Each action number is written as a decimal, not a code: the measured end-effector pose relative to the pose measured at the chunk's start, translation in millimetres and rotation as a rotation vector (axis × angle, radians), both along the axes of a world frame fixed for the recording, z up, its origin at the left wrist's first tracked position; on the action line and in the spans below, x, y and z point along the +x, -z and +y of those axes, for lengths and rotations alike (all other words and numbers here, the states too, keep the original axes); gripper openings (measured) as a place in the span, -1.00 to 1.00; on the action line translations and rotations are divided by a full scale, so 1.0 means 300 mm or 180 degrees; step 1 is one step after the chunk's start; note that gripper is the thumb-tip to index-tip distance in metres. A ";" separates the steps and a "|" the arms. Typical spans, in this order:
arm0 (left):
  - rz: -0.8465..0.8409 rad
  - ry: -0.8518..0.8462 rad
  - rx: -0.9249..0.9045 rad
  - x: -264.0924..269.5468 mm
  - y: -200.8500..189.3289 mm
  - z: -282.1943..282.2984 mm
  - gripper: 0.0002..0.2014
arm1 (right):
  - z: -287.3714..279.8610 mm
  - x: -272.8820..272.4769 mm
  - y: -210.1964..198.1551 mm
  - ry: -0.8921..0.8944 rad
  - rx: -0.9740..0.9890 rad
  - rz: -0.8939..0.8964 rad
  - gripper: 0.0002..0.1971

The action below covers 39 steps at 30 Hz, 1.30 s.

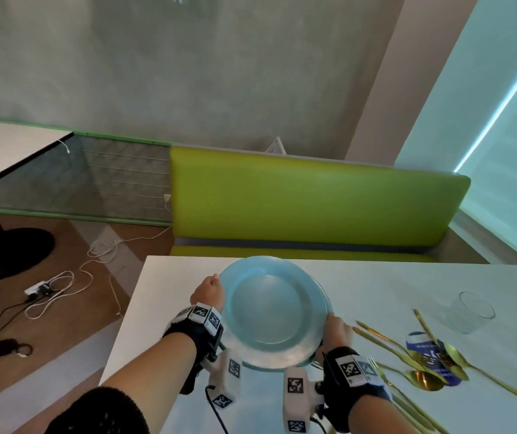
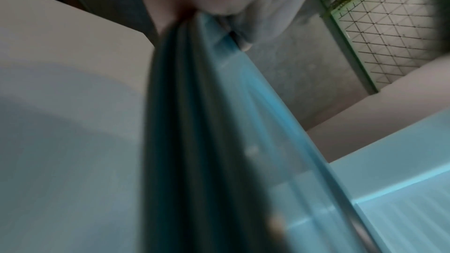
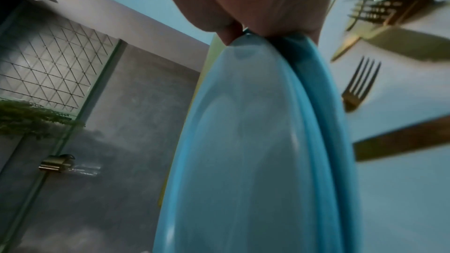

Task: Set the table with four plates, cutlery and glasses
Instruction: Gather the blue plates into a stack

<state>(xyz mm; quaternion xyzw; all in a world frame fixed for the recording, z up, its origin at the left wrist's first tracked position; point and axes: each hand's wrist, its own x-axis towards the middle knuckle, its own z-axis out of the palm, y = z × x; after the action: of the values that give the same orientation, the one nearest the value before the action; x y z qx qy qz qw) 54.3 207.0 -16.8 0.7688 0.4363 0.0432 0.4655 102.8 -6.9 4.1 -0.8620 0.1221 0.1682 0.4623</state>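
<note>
Left hand [image 1: 207, 289] and right hand [image 1: 338, 328] gripping opposite rims of stacked round blue plates [image 1: 274, 311] above white counter [image 1: 376, 286]. Plate-laying step; next, probably lowering level, dealing singly.

The stack of plates [image 1: 274, 311] hides the fingers of the left hand [image 1: 207, 291] and the right hand [image 1: 338, 332]. How many plates are stacked is hard to tell. The gold cutlery [image 1: 420, 361] looks smeared, and some runs off the bottom edge. The glass [image 1: 470, 311] looks faint.
</note>
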 end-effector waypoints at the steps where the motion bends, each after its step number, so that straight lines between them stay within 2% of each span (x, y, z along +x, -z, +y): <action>1: 0.0108 0.0011 0.0074 -0.019 0.008 0.027 -0.52 | 0.036 -0.011 0.017 0.0137 0.0404 0.0125 -0.73; 3: 0.0224 -0.0018 0.0093 -0.055 0.025 0.080 -0.51 | 0.094 -0.021 0.058 0.0420 0.0950 0.0287 -0.60; 9: 0.0402 -0.0087 -0.0095 -0.147 0.093 0.199 -0.51 | 0.242 -0.062 0.149 0.0547 0.0971 0.0567 -0.46; 12: 0.0508 -0.0093 -0.0124 -0.176 0.127 0.247 -0.51 | 0.302 -0.084 0.161 0.0315 0.1031 0.0737 -0.42; 15: 0.0573 -0.0077 -0.0174 -0.198 0.154 0.283 -0.52 | 0.347 -0.112 0.196 0.0106 0.0987 0.0738 -0.49; 19: 0.0648 -0.0107 -0.0198 -0.221 0.188 0.324 -0.53 | 0.386 -0.122 0.305 -0.0146 0.0635 0.0839 -0.35; 23: 0.0718 -0.0060 -0.0180 -0.224 0.225 0.367 -0.52 | 0.414 -0.149 0.259 -0.0296 0.0567 0.1017 -0.48; 27: 0.0687 -0.0057 -0.0160 -0.219 0.238 0.398 -0.54 | 0.440 -0.127 0.296 -0.0322 0.0627 0.1063 -0.47; 31: 0.0672 0.0047 -0.0160 -0.209 0.234 0.424 -0.58 | 0.458 -0.110 0.313 -0.0361 0.0470 0.1106 -0.61; 39: 0.0740 0.0205 -0.0264 -0.209 0.235 0.450 -0.68 | 0.474 -0.070 0.355 -0.0562 0.0210 0.0949 -0.59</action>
<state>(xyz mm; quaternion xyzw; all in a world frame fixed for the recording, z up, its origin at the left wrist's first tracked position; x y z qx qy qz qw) -8.4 342.0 -87.2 0.7623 0.4638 -0.0792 0.4444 81.8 135.4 -102.4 -0.8192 0.1075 0.3380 0.4506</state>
